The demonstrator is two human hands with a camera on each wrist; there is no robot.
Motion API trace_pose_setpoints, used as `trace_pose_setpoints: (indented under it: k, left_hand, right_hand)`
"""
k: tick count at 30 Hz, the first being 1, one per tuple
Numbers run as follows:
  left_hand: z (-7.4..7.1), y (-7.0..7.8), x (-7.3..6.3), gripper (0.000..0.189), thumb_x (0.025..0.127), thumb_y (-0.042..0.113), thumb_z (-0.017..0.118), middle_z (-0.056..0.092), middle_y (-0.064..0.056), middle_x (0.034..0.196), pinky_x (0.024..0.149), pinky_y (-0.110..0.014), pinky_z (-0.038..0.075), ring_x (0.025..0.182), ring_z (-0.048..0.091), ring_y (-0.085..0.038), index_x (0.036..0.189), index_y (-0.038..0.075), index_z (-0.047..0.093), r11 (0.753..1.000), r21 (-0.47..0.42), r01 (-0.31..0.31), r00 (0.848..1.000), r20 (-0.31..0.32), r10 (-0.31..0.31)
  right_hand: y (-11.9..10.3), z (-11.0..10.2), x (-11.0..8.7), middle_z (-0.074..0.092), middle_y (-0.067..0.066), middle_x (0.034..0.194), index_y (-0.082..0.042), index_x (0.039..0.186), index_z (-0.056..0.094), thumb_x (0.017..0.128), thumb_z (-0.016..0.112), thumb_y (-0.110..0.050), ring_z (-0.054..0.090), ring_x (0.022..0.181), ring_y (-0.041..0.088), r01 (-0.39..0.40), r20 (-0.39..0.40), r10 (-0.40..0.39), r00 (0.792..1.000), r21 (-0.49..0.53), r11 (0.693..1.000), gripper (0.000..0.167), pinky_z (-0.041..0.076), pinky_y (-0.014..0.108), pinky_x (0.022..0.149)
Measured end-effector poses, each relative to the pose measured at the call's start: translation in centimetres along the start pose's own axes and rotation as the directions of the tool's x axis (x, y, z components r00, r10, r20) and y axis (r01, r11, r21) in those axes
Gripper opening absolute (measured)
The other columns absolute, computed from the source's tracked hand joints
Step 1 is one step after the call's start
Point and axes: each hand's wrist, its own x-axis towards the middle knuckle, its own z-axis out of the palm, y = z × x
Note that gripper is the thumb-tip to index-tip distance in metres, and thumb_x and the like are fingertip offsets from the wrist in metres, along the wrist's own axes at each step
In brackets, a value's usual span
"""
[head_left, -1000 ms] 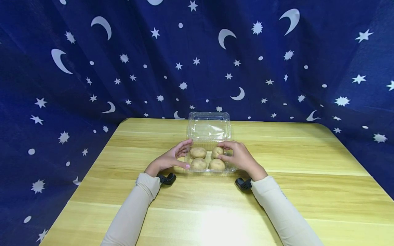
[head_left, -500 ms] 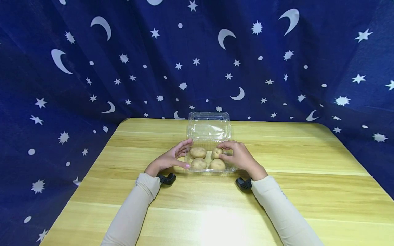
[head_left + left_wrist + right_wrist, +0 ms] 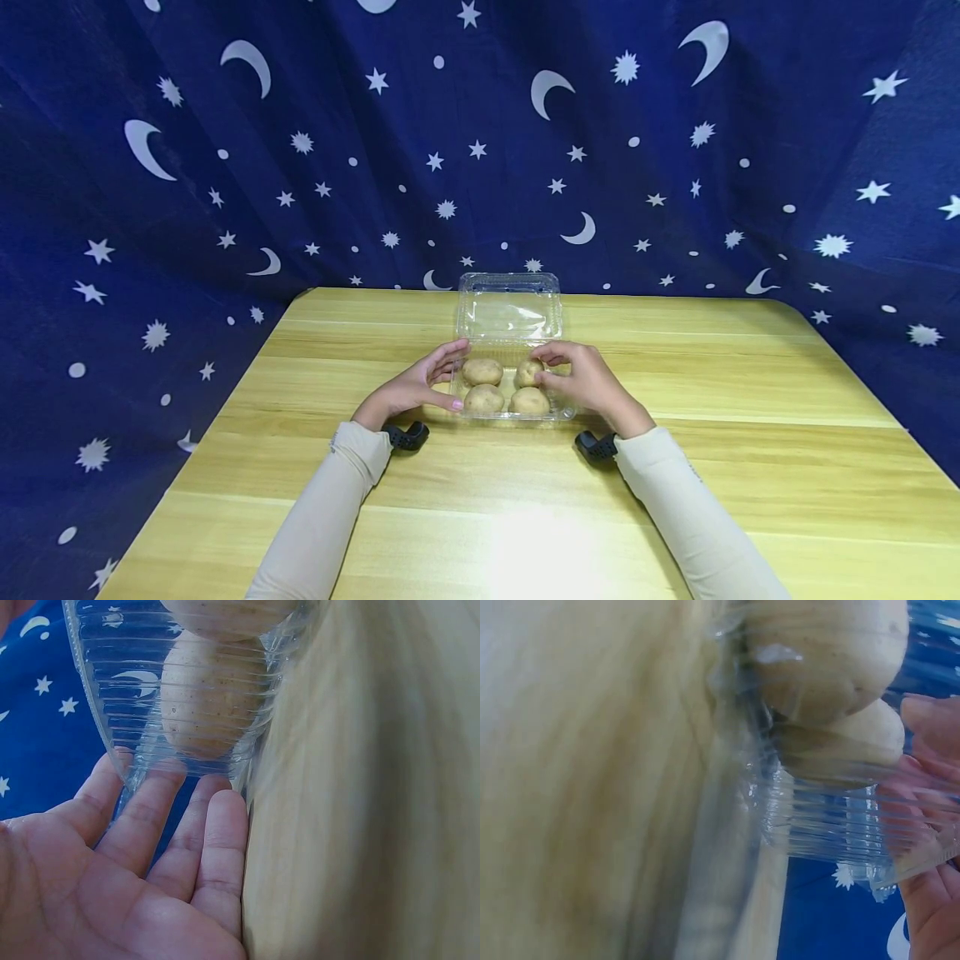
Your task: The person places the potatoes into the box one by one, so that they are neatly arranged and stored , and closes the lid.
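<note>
A clear plastic clamshell container lies on the table, its lid tipped back. Several potatoes sit inside, in left and right pairs. My right hand pinches the back right potato between thumb and fingers, just above the front right potato in this view. At the container's left end, my left hand steadies it, thumb by the front corner and fingers near the back. In the left wrist view, the fingers are nearly straight, tips at the ribbed wall. Ribbed plastic partly covers the right fingers in the right wrist view.
Under everything is a wooden table with rounded far corners. A dark blue curtain with moons and stars hangs behind it. Black wrist mounts sit at both cuffs, just in front of the container.
My right hand has shifted very slightly up and to the right, its fingers still on the back right potato. My left hand and the container keep their places.
</note>
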Motion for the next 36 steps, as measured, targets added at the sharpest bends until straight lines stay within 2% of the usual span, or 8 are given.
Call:
trace_pose_setpoints:
  k: [6,12,16,19,22,27,36]
  left_hand:
    - [0.0,0.0,0.0,0.11,0.09,0.007,0.088,0.017,-0.023,0.178,0.132,-0.057,0.021,0.162,0.02,-0.044,0.172,0.0,0.014,1.0,0.002,0.002,1.0,-0.002,-0.002]
    - [0.0,0.0,0.1,0.109,0.091,0.005,0.086,0.017,-0.023,0.178,0.131,-0.057,0.022,0.162,0.021,-0.044,0.172,0.0,0.014,1.0,0.011,0.005,1.0,-0.003,-0.005]
    - [0.0,0.0,0.0,0.108,0.091,0.004,0.085,0.017,-0.023,0.178,0.132,-0.057,0.022,0.162,0.021,-0.044,0.172,0.0,0.013,1.0,0.015,0.006,1.0,-0.005,-0.006]
    - [0.0,-0.1,0.0,0.109,0.091,0.004,0.085,0.017,-0.023,0.178,0.132,-0.057,0.021,0.162,0.021,-0.045,0.172,-0.001,0.013,1.0,0.013,0.007,1.0,-0.006,-0.007]
    - [0.0,-0.1,0.0,0.11,0.09,0.005,0.086,0.017,-0.024,0.178,0.132,-0.057,0.021,0.162,0.02,-0.045,0.172,-0.001,0.013,1.0,0.005,0.012,1.0,-0.007,-0.011]
    - [0.1,0.0,0.1,0.11,0.09,0.006,0.087,0.018,-0.024,0.178,0.132,-0.058,0.021,0.162,0.02,-0.045,0.172,0.0,0.014,1.0,0.001,0.015,1.0,-0.004,-0.015]
    - [-0.1,-0.2,0.1,0.11,0.09,0.009,0.088,0.018,-0.024,0.178,0.131,-0.057,0.022,0.161,0.021,-0.045,0.172,0.0,0.014,1.0,0.007,0.01,1.0,0.0,-0.01]
  right_hand:
    - [0.2,-0.3,0.2,0.075,0.026,0.123,0.009,0.123,0.074,0.093,0.077,0.009,0.073,0.108,0.043,0.003,-0.06,0.005,0.998,0.129,0.992,0.03,0.059,0.055,0.102]
    - [0.5,-0.6,0.2,0.076,0.025,0.118,0.009,0.122,0.074,0.095,0.074,0.012,0.073,0.104,0.041,-0.019,-0.144,0.042,0.989,0.153,0.988,0.027,0.06,0.05,0.1]
    - [0.8,-0.8,0.3,0.073,0.026,0.116,0.009,0.124,0.072,0.096,0.072,0.011,0.072,0.101,0.035,-0.044,-0.196,0.075,0.978,0.161,0.986,0.028,0.061,0.034,0.094]
    - [1.0,-1.0,0.3,0.07,0.025,0.115,0.01,0.128,0.07,0.097,0.073,0.009,0.068,0.097,0.025,-0.08,-0.217,0.121,0.969,0.191,0.978,0.032,0.057,0.021,0.086]
    - [1.3,-1.2,0.3,0.066,0.025,0.114,0.01,0.135,0.067,0.097,0.072,0.007,0.065,0.094,0.018,-0.135,-0.208,0.188,0.96,0.244,0.96,0.038,0.054,0.016,0.079]
    - [1.6,-1.3,0.2,0.059,0.023,0.118,0.007,0.149,0.056,0.1,0.07,0.004,0.061,0.092,0.015,-0.231,-0.157,0.291,0.944,0.316,0.92,0.051,0.052,0.018,0.073]
    - [2.1,-1.2,0.2,0.054,0.019,0.119,0.01,0.16,0.039,0.105,0.062,0.002,0.06,0.083,0.011,-0.295,-0.045,0.343,0.938,0.415,0.861,0.061,0.057,0.021,0.07]
